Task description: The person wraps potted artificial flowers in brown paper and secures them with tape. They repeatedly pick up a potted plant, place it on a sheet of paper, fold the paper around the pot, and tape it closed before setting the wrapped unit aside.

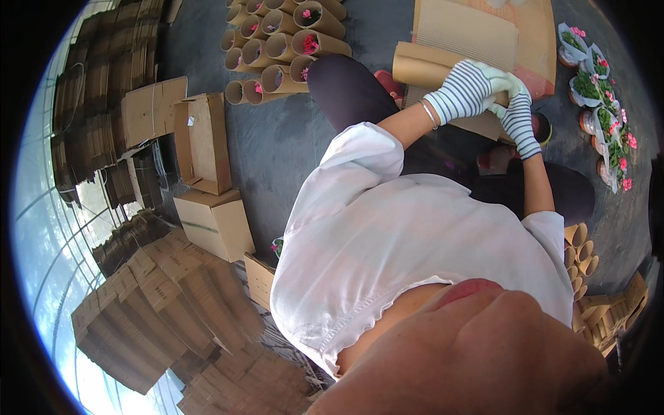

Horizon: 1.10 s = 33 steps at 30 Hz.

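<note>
A rolled sheet of brown corrugated cardboard (426,62) lies over flat corrugated sheets (467,31) in front of my crossed legs. My left hand (469,88), in a white knit glove with dark stripes, grips the roll near its right end. My right hand (513,109), gloved alike, meets the left there, and its fingers close on the same end. The gloves hide much of that end and the exact finger contact. Just beside my right wrist stands a dark round object (542,128) with a yellow-green rim, partly covered.
Corrugated tubes (280,46) holding pink and red flowers stand ahead on the left. Potted flowering plants (586,85) in clear sleeves line the right. An open carton (202,142), a closed carton (215,223) and stacked flattened boxes (155,306) sit left; more tubes (580,254) lie right.
</note>
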Tool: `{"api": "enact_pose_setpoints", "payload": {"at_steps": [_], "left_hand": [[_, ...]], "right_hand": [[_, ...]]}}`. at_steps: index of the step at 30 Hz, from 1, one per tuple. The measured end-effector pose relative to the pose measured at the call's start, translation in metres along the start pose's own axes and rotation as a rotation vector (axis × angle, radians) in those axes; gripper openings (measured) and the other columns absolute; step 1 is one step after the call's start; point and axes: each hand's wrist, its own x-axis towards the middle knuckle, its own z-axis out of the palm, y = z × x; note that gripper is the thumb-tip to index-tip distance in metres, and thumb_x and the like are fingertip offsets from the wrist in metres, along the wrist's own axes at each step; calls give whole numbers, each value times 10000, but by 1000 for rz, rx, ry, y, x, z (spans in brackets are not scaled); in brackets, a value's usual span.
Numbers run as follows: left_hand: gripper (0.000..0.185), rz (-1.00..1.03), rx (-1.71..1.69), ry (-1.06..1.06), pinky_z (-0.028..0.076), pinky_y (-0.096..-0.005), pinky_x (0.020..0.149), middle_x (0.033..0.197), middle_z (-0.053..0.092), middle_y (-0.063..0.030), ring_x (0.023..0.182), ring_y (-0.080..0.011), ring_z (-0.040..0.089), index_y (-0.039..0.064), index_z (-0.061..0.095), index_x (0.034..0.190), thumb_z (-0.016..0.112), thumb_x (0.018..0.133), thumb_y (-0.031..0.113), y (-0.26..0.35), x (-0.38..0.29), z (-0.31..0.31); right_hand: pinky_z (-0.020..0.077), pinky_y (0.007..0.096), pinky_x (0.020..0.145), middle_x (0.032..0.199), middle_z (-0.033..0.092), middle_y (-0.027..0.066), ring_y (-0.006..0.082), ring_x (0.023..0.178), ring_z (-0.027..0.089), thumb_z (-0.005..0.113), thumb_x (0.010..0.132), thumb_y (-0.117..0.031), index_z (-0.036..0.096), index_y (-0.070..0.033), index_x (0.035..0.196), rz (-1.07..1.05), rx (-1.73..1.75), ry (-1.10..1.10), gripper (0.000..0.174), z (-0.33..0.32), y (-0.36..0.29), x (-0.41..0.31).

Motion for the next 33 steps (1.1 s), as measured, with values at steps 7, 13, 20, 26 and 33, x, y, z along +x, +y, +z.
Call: {"api": "enact_pose_setpoints", "payload": {"at_steps": [7, 13, 20, 26, 33], "left_hand": [[927, -166, 205, -522, 524, -456, 934, 1151, 687, -177, 1101, -338, 662, 48, 557, 1330, 907, 578, 463, 3, 26, -5], [834, -139, 298, -333, 515, -446, 934, 1147, 698, -146, 1074, -332, 669, 89, 576, 1318, 889, 598, 370, -5, 31, 0], [858, -118, 239, -274, 513, -442, 959, 1169, 694, -147, 1089, -331, 664, 96, 579, 1323, 899, 581, 386, -18, 20, 13], [832, -90, 187, -234, 506, -453, 945, 1176, 694, -120, 1099, -313, 663, 111, 593, 1304, 900, 587, 401, -29, 17, 18], [926, -104, 205, -316, 515, -429, 982, 1252, 685, -158, 1142, -335, 656, 85, 565, 1390, 905, 594, 414, -24, 20, 9]], "right_hand": [[464, 417, 1043, 1175, 671, 159, 339, 1149, 623, 801, 792, -168, 670, -50, 1145, 149, 263, 214, 395, -21, -12, -54], [541, 471, 857, 1020, 721, 219, 371, 961, 701, 703, 855, -543, 668, -9, 1084, 745, -564, -306, 581, -16, 17, -75], [557, 354, 843, 942, 748, 207, 286, 872, 736, 601, 969, -484, 713, 36, 1088, 792, 501, 202, 546, -88, 33, -50], [533, 263, 735, 796, 709, 95, 145, 740, 668, 624, 988, -332, 704, 26, 949, 616, 976, 302, 369, -100, -59, -61], [540, 306, 874, 1061, 728, 91, 157, 966, 691, 559, 1007, -427, 639, 28, 1257, 820, 1145, -204, 525, -52, -72, -130]]}}
